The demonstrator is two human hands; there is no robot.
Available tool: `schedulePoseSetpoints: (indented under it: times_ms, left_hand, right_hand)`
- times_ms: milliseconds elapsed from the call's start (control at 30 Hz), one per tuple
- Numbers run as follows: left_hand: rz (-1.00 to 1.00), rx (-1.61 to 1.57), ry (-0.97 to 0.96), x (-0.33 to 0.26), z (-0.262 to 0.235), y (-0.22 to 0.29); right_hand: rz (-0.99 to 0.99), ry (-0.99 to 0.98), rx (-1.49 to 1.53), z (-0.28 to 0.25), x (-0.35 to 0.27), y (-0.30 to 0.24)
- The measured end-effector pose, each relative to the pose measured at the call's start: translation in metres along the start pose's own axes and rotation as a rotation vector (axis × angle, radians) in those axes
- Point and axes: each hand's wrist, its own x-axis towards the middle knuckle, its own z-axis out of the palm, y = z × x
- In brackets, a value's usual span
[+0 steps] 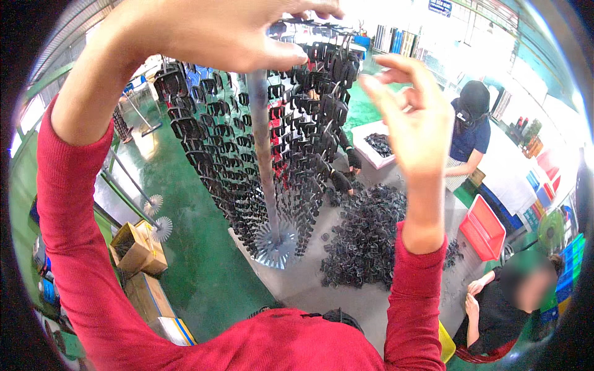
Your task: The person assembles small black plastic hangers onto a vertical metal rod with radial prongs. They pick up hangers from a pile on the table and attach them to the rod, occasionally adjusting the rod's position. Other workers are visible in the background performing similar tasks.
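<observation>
A tall hanging rack has a grey central pole and a slotted metal disc near its foot. Rows of small black clip-like parts hang all around it. At the top, my left hand reaches over the rack, thumb stretched out beside the upper parts; its other fingers are partly cut off by the picture's edge. To the right of the rack, my right hand is raised, slightly blurred, with thumb and forefinger apart and nothing visible between them. Both arms wear red sleeves.
A heap of black parts covers part of the grey table. Beyond it stands a white tray; a red basket is at right. Gloved hands work behind the rack. Two people sit at right. Cardboard boxes stand left.
</observation>
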Motion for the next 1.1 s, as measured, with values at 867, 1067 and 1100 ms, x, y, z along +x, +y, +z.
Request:
schedulePoseSetpoints:
  times_ms: [867, 1067, 1100]
  left_hand:
    - [0.082, -0.158, 0.163, -0.020, 0.002, 0.002]
    - [0.027, -0.171, 0.040, -0.020, 0.003, -0.020]
    - [0.048, -0.162, 0.045, -0.010, 0.005, -0.020]
  right_hand:
    - [0.306, 0.048, 0.234, -0.076, -0.017, 0.078]
    - [0.327, -0.100, -0.921, -0.128, -0.037, 0.125]
    - [0.231, -0.075, -1.017, -0.132, -0.039, 0.127]
